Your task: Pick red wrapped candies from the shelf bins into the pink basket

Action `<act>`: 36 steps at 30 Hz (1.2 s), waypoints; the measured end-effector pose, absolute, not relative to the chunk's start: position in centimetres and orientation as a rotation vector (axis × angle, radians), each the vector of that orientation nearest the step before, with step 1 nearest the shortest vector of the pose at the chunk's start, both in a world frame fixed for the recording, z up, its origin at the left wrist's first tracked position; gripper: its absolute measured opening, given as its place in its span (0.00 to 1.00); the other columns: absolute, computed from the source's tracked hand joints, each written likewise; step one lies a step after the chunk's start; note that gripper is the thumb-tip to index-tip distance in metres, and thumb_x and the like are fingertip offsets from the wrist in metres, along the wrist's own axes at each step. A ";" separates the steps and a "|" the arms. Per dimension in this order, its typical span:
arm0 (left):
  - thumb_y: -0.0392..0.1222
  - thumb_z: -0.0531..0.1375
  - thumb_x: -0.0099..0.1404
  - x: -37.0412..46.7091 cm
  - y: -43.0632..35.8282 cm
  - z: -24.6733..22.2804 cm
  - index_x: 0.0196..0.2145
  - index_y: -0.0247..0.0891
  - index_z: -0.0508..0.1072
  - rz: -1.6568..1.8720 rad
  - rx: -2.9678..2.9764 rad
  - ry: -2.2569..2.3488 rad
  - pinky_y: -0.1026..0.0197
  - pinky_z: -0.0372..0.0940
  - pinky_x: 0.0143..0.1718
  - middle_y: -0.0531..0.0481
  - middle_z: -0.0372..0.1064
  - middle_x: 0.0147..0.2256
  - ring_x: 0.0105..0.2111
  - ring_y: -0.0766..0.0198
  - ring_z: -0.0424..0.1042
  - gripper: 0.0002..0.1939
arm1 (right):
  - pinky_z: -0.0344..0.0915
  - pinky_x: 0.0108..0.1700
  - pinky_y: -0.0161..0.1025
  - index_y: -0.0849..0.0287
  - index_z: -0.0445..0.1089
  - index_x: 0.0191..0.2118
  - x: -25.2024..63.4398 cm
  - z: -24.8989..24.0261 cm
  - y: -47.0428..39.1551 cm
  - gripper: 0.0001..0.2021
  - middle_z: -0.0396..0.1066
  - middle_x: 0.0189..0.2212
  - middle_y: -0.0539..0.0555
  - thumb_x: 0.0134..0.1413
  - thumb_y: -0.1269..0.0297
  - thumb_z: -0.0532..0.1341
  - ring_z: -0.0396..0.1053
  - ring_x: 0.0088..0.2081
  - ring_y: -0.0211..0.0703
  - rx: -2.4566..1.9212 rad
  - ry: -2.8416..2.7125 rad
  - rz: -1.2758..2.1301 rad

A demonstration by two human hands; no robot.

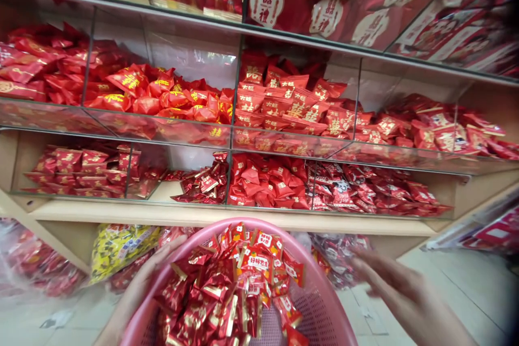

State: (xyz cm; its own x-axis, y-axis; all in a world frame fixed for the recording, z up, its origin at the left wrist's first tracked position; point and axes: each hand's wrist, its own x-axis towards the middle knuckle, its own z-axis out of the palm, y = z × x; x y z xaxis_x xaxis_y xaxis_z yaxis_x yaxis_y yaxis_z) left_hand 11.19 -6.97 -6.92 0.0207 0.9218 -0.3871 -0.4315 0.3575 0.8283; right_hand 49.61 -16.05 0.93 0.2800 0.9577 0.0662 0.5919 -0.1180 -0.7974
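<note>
A pink plastic basket (324, 292) fills the lower middle of the view. My left hand (148, 275) is closed on its left rim, with part of the fingers out of sight. Inside lie two kinds of wrapped candy: dark red and gold candies (203, 297) on the left and orange-red candies (259, 262) with white lettering on the right. To the right of the basket, apart from it, my right hand (397, 286) is stretched out with nothing visible in it. Motion blurs its fingers a little.
Glass-fronted shelves hold red wrapped candies (267, 181) in divided compartments. Red gift bags (284, 5) stand on the top shelf. Below the bottom wooden ledge (133, 213) lie a yellow bag (121, 248) and clear bags of red candy (44, 265) on the tiled floor.
</note>
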 end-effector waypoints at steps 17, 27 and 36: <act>0.49 0.59 0.53 10.9 -6.6 -7.3 0.48 0.40 0.71 1.136 0.619 1.125 0.48 0.54 0.56 0.50 0.69 0.48 0.54 0.46 0.59 0.24 | 0.60 0.43 0.49 0.62 0.54 0.56 43.5 4.1 3.4 0.26 0.67 0.45 0.63 0.51 0.64 0.57 0.62 0.45 0.58 -1.616 -2.105 -0.497; 0.47 0.56 0.57 12.0 -7.2 -5.6 0.55 0.39 0.61 1.053 0.537 1.080 0.52 0.60 0.51 0.50 0.72 0.45 0.47 0.49 0.68 0.28 | 0.60 0.46 0.46 0.61 0.52 0.56 44.3 3.1 2.4 0.25 0.65 0.48 0.60 0.52 0.66 0.56 0.63 0.45 0.52 -1.564 -1.999 -0.379; 0.45 0.56 0.58 12.0 -7.3 -4.8 0.53 0.43 0.64 0.953 0.622 1.184 0.63 0.69 0.26 0.53 0.71 0.46 0.38 0.54 0.73 0.24 | 0.63 0.43 0.44 0.53 0.50 0.58 45.8 2.9 -9.7 0.27 0.64 0.47 0.57 0.53 0.64 0.57 0.66 0.39 0.46 -1.498 -1.958 -0.054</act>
State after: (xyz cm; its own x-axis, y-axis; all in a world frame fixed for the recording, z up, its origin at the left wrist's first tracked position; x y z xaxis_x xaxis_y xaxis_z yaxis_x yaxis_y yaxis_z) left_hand 11.99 -7.27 -4.82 0.0824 0.8712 -0.4839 -0.2863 0.4858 0.8259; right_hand 45.83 -9.70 2.90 -0.1235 0.8452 0.5200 0.8726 0.3420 -0.3487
